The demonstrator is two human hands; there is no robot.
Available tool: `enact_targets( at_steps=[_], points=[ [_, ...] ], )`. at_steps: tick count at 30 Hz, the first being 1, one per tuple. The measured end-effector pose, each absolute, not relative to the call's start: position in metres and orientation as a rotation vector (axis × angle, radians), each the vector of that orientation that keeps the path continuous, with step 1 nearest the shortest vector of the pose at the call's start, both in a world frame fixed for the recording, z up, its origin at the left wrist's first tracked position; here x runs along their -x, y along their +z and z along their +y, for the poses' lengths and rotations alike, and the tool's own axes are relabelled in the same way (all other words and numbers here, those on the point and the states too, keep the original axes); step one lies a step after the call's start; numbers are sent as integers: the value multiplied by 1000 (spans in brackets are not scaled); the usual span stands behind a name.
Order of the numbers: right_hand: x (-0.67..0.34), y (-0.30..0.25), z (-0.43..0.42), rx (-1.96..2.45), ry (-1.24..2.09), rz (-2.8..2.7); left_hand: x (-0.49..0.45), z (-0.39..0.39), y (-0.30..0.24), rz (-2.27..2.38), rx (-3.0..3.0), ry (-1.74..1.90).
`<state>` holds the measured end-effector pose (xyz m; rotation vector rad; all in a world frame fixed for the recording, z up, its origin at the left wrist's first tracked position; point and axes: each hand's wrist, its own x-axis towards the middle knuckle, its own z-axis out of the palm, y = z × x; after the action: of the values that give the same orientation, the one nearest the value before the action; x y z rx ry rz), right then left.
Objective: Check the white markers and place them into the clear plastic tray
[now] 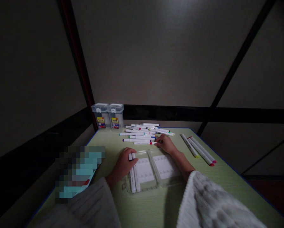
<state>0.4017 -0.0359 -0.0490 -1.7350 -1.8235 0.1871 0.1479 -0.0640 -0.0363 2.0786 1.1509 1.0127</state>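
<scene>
A clear plastic marker case [158,171] lies unfolded on the table, with white paper inserts in both halves. Two white markers [135,180] lie side by side in its left half. My left hand [126,161] is curled around the upper left corner of the case, its thumb lying across these markers. Beyond the case, the fingers of my right hand [166,145] are closed at the red end of a white marker [142,143] on the table. Behind it lies a loose pile of white markers [139,133] with caps or ends of several colours.
Two lidded clear plastic boxes [108,117] with yellow labels stand at the table's far left corner. Three more markers [201,150] lie at the right. A blurred-out turquoise thing [87,171] is at the left edge. A wall panel [142,63] rises behind the table.
</scene>
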Motion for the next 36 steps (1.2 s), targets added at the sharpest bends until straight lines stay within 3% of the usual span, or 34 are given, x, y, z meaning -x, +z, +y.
enact_targets(
  at_steps=[18,31,36],
  points=[
    [-398,-41,-42,1440,473,-1678,-146,-62,-42,1135,-2062,1052],
    [-371,-10,-105,1168,699,-1267,-148,-61,-41,1119,-1886,1341],
    [-355,-14,-119,1099,793,-1144,-145,-75,-24,1037,-1884,1273]
  ],
)
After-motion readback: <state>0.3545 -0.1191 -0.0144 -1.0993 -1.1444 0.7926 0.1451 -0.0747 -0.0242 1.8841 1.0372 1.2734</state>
